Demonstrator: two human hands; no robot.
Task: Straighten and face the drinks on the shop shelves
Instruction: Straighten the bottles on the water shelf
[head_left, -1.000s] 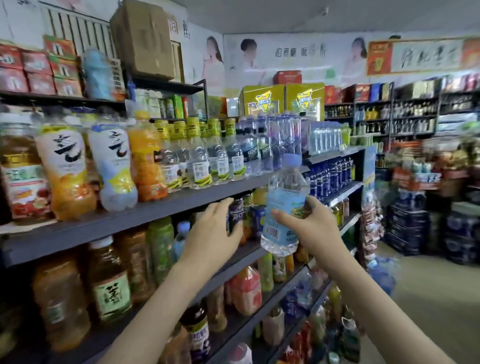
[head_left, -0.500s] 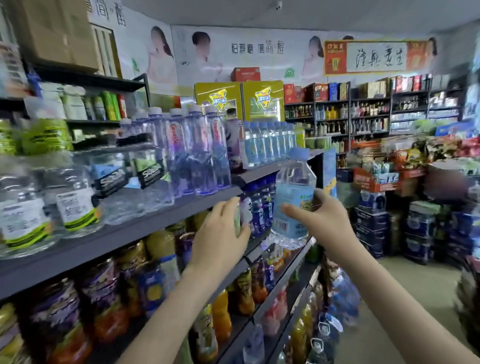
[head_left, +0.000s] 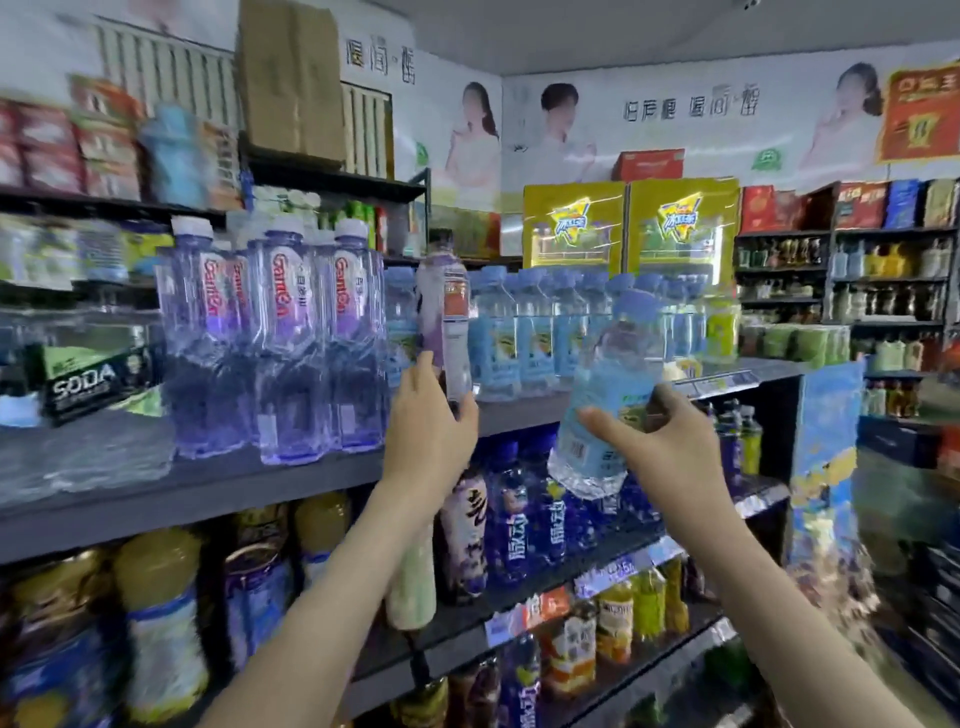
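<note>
My right hand grips a clear water bottle with a light blue label and cap, tilted in the air in front of the grey upper shelf. My left hand is closed on the lower part of a slim pale purple bottle that stands at the shelf's front edge. To its left stand tall clear bottles with purple labels. To its right runs a row of blue-labelled water bottles like the one I hold.
Lower shelves hold dark blue drink bottles, juice and tea bottles. A shrink-wrapped soda pack lies at the left. Yellow cartons sit behind the water row. An aisle and more shelving lie to the right.
The view has shifted along the shelf. My left hand rose from the shelf edge and took hold of the slim purple bottle. My right hand lifted and tilted the water bottle.
</note>
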